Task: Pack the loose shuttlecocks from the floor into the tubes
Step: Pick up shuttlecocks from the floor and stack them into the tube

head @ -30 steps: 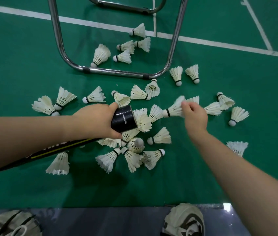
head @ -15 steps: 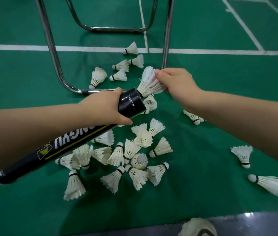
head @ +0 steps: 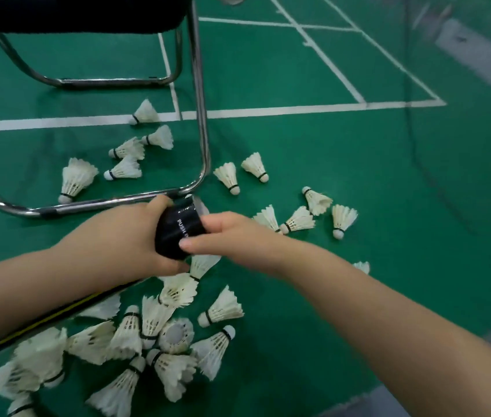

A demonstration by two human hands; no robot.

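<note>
The left hand (head: 124, 236) wraps its grip around the black tube (head: 178, 228) near its mouth. The right hand (head: 232, 236) lies against the tube's end, its grip unclear. Loose shuttlecocks (head: 175, 290) litter the green floor (head: 328, 164) below.

Tube (head: 178, 233): glossy black, smooth, printed white lettering; material looks like coated card or plastic, cannot tell which. Chair frame (head: 200, 121) just behind tube: polished chrome-look metal tubing, mirror-bright. Shuttlecocks (head: 175, 288) in front of tube: matt off-white feathers, ribbed. Floor (head: 313, 164): matt green, finely textured, painted white lines.
</note>
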